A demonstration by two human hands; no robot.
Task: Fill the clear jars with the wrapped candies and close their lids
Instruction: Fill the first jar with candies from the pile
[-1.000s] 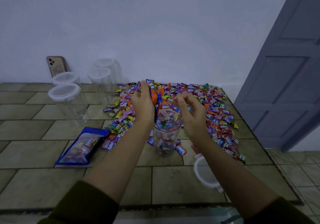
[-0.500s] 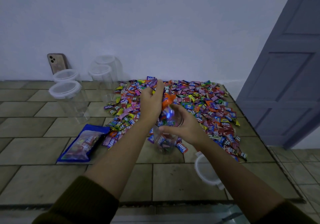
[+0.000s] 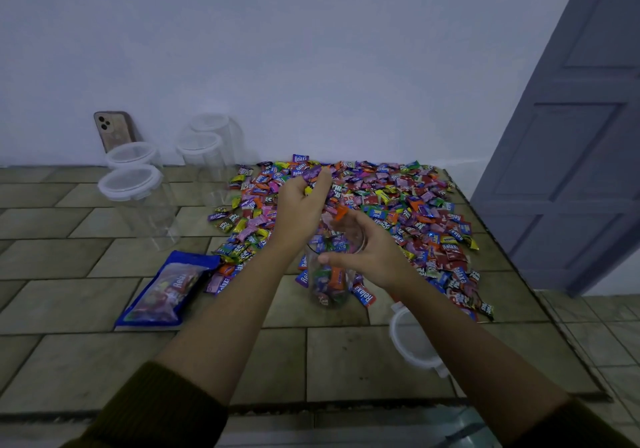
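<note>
Left hand [image 3: 301, 208]: fingers [image 3: 322, 181] clenched on a fistful of candies [image 3: 310, 172] over the jar [image 3: 327, 285]; right hand [image 3: 370, 253] curled round its mouth.
Release low, inside the rim, with the right hand steadying and catching strays. The jar is clear and looks mostly full of bright wrappers. It stands mid-worktop [image 3: 104, 267] at the near edge of the candy pile [image 3: 415, 205], with its lid [image 3: 412, 340] off to the right.

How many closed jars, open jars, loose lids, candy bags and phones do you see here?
Closed jars: 4
Open jar: 1
Loose lid: 1
Blue candy bag: 1
Phone: 1
Total: 8
</note>
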